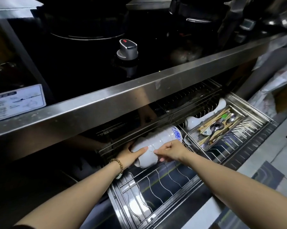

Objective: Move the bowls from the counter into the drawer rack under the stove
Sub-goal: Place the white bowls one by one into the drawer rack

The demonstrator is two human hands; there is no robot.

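A stack of white bowls (157, 141) lies on its side in the pulled-out wire drawer rack (164, 180) under the stove; the far bowl carries a blue pattern. My left hand (131, 154) holds the near end of the stack, thumb over the top. From the right, my right hand (170, 150) pinches the stack with its fingertips at the middle rims. Another white bowl (193, 122) stands in the rack further right.
A metal cutlery basket (220, 128) with chopsticks and spoons sits on the rack's right side. The steel counter edge (123, 98) overhangs the drawer. Above it lie the black stove top and a knob (127, 49). A sticker (15, 101) is at the left.
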